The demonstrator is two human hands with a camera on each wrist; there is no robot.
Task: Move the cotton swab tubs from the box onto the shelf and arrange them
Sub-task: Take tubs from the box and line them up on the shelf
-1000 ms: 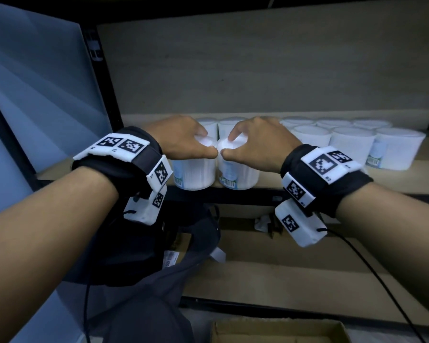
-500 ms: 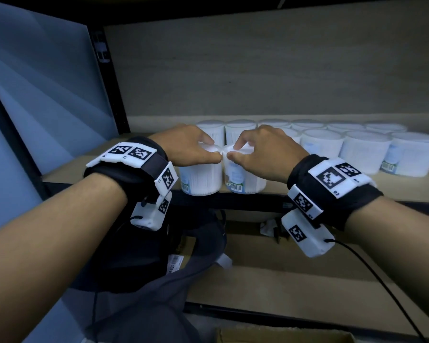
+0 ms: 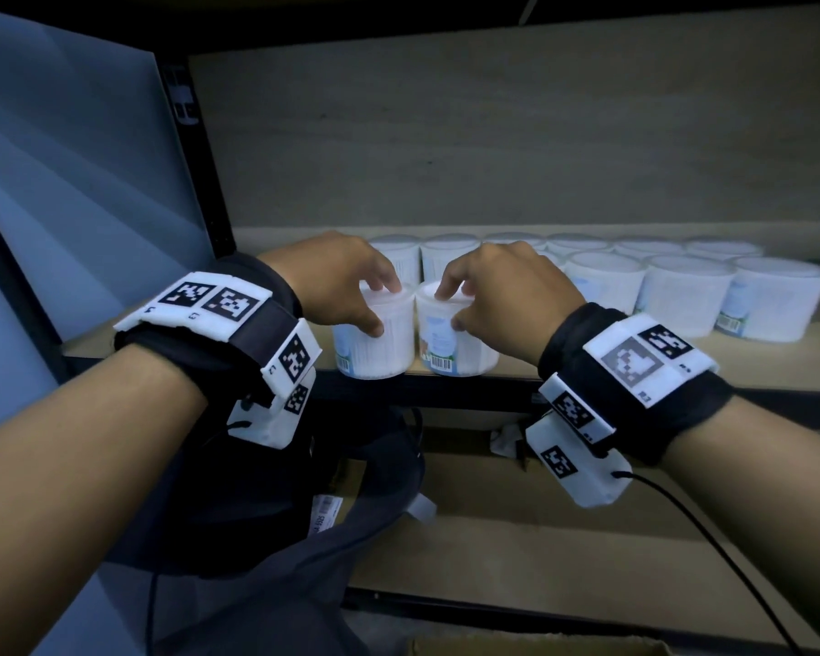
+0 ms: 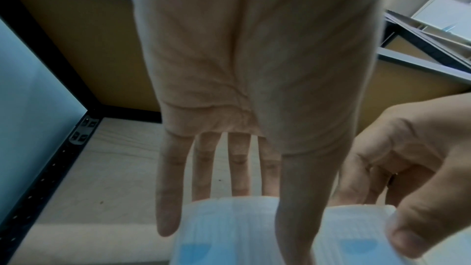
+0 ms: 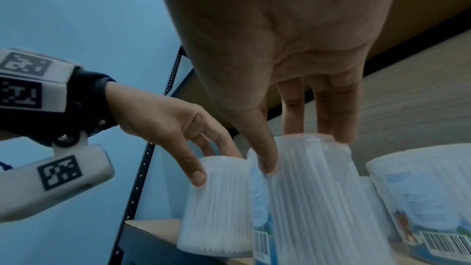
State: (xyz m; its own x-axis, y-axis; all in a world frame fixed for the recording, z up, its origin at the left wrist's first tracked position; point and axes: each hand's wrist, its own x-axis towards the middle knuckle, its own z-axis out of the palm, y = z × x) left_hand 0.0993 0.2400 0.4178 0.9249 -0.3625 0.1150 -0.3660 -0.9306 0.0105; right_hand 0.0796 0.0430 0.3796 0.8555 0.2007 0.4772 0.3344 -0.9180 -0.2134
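— What has changed since a second ago?
— Little: both hands still sit on the same two tubs at the front edge of the shelf [image 3: 682,366], fingers now more on the lids.
— The left hand [image 3: 337,281]?
— It grips the left tub [image 3: 375,343] from above, thumb on the near wall, fingers over the lid.
— The right hand [image 3: 503,291]?
— It grips the right tub [image 3: 450,343] likewise, thumb on its side. The two tubs stand upright, just beside each other.
— The rest?
— The other tubs [image 3: 687,295] stand in rows behind and to the right.
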